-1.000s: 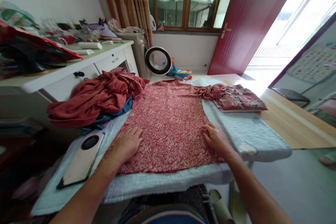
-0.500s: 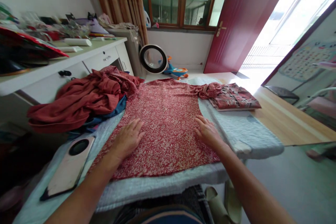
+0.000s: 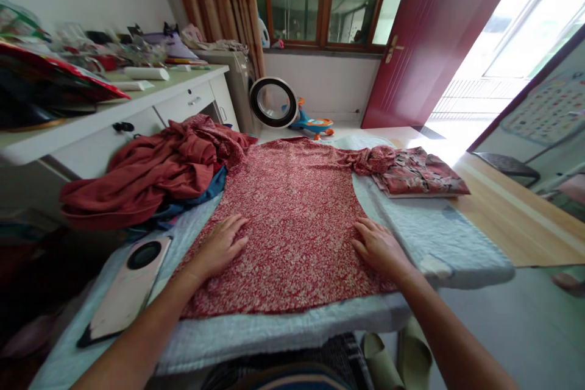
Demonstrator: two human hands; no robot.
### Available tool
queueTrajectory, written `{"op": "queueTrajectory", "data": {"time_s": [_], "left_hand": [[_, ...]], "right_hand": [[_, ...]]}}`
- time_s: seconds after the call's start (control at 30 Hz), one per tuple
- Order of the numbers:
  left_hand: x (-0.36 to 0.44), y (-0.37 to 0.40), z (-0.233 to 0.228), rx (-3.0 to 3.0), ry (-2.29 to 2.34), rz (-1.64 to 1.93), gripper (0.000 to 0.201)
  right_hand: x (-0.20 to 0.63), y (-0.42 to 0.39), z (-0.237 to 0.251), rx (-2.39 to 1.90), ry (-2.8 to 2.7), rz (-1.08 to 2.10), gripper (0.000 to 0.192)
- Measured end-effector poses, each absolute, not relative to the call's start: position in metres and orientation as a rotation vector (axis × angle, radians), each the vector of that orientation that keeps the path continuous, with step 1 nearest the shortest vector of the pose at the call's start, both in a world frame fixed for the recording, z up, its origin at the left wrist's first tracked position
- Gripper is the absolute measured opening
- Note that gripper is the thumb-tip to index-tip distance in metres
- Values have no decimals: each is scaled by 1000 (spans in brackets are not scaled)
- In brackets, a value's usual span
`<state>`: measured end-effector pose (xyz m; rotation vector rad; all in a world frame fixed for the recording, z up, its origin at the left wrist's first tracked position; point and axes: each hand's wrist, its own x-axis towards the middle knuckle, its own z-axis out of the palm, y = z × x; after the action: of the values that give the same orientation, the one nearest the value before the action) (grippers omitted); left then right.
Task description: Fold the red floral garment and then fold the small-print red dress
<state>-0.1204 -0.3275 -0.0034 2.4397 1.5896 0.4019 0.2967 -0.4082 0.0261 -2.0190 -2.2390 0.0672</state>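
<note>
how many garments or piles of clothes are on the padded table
3: red floral garment spread flat under left hand and right hand; rust-red heap far left; folded floral piece far right. More may hide underneath.

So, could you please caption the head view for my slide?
Both hands, left hand and right hand, lie flat on a red floral garment.

Left hand [image 3: 222, 245]: slid slightly toward the garment's [image 3: 292, 219] near hem, flat on the cloth.
Right hand [image 3: 380, 248]: drawn back along the garment's right edge.
</note>
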Motion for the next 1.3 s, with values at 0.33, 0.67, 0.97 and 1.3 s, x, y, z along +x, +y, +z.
{"op": "queueTrajectory", "data": {"time_s": [0.33, 0.67, 0.97, 1.3], "left_hand": [[-6, -322, 27, 2585, 1383, 374, 39], [8, -329, 28, 2691, 1255, 225, 29], [34, -254, 48, 2662, 1352, 261, 27], [78, -175, 36, 2396, 1725, 260, 29]], "right_hand": [[209, -331, 42, -1592, -2444, 166, 28], [269, -321, 39, -1768, -2486, 120, 24], [251, -278, 47, -1765, -2436, 82, 23], [268, -274, 14, -1782, -2171, 23, 26]]}}
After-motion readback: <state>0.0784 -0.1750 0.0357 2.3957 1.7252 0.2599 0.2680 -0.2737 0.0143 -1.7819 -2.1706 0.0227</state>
